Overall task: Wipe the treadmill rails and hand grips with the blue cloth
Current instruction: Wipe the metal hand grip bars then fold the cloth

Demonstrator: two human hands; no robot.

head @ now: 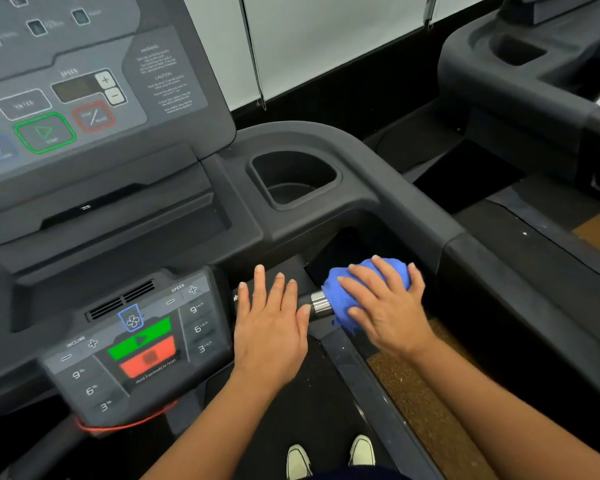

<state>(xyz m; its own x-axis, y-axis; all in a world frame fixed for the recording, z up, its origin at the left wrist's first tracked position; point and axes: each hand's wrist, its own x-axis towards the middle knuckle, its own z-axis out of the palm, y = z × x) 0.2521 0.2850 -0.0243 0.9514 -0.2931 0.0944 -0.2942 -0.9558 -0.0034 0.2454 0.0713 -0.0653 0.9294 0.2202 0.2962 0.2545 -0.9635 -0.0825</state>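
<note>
The grey control pad with green and red buttons (142, 344) sits at the left. Just beside it, the left hand (271, 327) lies flat with its fingers straight over the bar's black section; contact is unclear. The chrome cylindrical hand grip (321, 303) runs left to right towards the black side rail (520, 292). The crumpled blue cloth (347, 296) wraps the grip, and the right hand (385, 303) clasps the cloth.
</note>
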